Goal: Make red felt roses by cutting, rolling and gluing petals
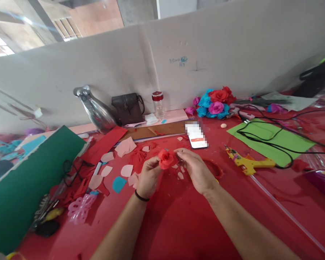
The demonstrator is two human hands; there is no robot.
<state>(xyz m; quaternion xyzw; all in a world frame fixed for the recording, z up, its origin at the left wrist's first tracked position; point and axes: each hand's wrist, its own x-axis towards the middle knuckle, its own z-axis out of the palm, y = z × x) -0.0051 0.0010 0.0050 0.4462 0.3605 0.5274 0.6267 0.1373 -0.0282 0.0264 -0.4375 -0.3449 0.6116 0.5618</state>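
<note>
A red paper rose (165, 159) is held up over the red tabletop, its petals curled around a tight centre. My left hand (149, 176), with a dark band at the wrist, closes its fingers and thumb on the rose's left side. From the other side my right hand (193, 168) reaches in, its thumb and fingers pinched close by the flower's right edge. What lies between those fingertips is too small to make out. Pink paper petals (126, 170) and a blue petal (119, 184) lie scattered left of my left hand. To the right rests a yellow glue gun (247, 162).
A lit phone (197, 139) lies beyond my hands. Behind stand a metal flask (99, 110), a dark bag (128, 108), a glass jar (159, 108) and a paper flower bouquet (215, 103). Cables cross a green sheet (276, 142). A green board (35, 187) rises at left.
</note>
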